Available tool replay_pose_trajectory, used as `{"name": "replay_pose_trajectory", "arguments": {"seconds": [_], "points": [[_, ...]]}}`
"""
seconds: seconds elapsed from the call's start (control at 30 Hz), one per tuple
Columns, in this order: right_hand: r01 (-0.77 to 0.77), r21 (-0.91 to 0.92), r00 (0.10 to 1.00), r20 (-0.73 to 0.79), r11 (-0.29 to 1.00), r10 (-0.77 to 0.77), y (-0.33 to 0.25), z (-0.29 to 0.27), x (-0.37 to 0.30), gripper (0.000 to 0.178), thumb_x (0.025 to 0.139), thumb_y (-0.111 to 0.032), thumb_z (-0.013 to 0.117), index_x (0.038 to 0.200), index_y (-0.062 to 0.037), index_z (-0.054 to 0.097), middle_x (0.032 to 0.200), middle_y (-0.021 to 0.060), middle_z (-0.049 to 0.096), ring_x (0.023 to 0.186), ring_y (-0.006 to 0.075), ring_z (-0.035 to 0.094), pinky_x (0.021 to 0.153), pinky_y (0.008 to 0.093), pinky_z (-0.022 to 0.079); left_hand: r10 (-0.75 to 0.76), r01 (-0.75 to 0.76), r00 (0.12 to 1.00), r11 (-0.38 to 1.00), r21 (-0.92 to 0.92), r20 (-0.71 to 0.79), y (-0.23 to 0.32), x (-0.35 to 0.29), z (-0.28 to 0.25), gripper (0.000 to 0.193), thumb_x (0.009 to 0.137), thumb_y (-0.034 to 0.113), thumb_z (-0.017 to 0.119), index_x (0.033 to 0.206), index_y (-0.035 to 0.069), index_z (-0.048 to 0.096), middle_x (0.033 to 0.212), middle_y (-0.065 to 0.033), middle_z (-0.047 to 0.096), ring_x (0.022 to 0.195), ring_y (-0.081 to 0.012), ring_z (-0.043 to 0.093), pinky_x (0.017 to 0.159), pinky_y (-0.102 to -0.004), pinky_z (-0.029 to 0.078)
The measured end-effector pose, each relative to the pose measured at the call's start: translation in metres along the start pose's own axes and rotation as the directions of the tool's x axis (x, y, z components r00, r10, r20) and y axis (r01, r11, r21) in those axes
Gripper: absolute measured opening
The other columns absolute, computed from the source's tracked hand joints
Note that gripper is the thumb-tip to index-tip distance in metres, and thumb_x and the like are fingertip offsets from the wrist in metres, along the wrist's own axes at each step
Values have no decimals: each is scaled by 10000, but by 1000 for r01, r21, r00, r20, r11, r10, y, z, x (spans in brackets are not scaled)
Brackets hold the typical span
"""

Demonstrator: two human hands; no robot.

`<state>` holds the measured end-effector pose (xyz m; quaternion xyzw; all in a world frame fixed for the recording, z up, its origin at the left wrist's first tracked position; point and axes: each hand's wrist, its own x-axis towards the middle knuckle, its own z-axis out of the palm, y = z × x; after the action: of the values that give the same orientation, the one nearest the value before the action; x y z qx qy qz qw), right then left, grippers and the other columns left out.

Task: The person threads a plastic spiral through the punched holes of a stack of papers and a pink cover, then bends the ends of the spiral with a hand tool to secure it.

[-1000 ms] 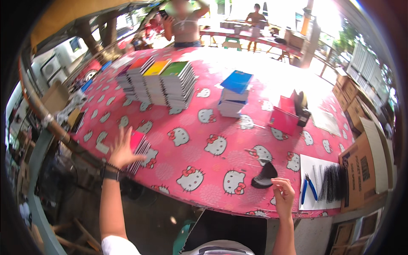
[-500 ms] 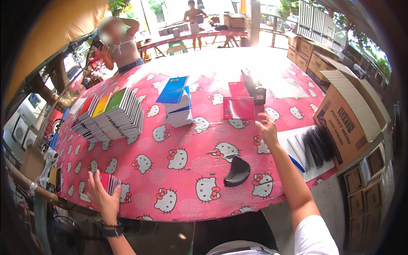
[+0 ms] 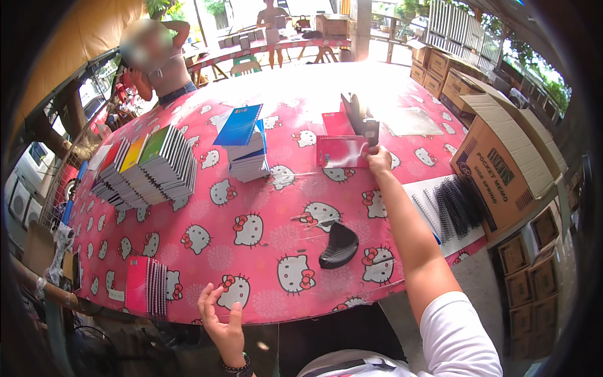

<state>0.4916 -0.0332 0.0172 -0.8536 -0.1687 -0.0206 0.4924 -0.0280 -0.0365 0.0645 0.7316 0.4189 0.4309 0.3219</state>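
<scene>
My right hand (image 3: 379, 160) reaches forward, its fingers closed on the right edge of a red notebook (image 3: 339, 152), whose surface bends and shines near them. Another red notebook (image 3: 337, 124) lies behind it, next to a black tape dispenser (image 3: 370, 129). My left hand (image 3: 223, 317) hangs open above the near table edge, fingers apart and holding nothing. To its left sits a stack of red spiral notebooks (image 3: 144, 283). A black curved object (image 3: 339, 245) lies between my arms.
Tall stacks of red, yellow and green notebooks (image 3: 151, 166) stand left, blue ones (image 3: 242, 135) mid-table. Black spiral coils (image 3: 458, 207) lie on a white sheet at right, beside an open cardboard box (image 3: 502, 163). One person (image 3: 169, 69) stands at the far left, another (image 3: 273, 25) further back.
My right hand has moved forward and taken the red notebook's edge. My left hand has left the near red stack and moved right. The whole view has shifted slightly.
</scene>
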Motion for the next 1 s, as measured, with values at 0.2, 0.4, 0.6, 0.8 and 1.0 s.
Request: {"name": "replay_pose_trajectory", "arguments": {"seconds": [0.2,0.4,0.6,0.8,1.0], "points": [[36,440,996,61,897,-70,7,-45,-21,268,761,-72,718,1000,-3,618,826,81,674,717,138,637,683,267,517,144,-141,990,973,-182,4,20,1,18,376,758,36,627,1124,10,544,1277,-124,469,1177,-242,453,1040,-391,321],[204,492,962,58,847,-266,-39,-109,-202,170,775,25,677,933,0,619,794,49,603,714,116,563,621,262,469,367,-368,930,928,-60,-30,53,-12,41,375,770,70,647,1131,39,552,1177,-148,553,1115,-315,519,1034,-444,336],[320,519,795,307,792,-523,-16,-110,-315,180,764,6,685,921,-13,599,849,101,590,767,238,598,673,321,488,557,-641,742,752,153,374,72,-19,81,348,782,41,625,1124,105,616,1135,-81,609,1091,-242,561,1103,-495,192],[430,517,548,502,740,-669,-9,-127,-282,236,735,-2,705,955,-26,621,886,95,616,815,244,612,699,316,500,640,-683,678,730,-12,362,55,-16,97,262,781,9,612,1018,108,666,865,-26,630,797,-189,583,797,-354,386],[475,-286,870,9,832,-494,60,-175,-140,187,794,-88,667,970,-26,678,845,102,648,660,141,597,615,268,492,727,-746,640,665,-26,251,42,-17,107,282,751,42,668,1015,142,661,906,8,629,804,-170,577,764,-331,387]]}}
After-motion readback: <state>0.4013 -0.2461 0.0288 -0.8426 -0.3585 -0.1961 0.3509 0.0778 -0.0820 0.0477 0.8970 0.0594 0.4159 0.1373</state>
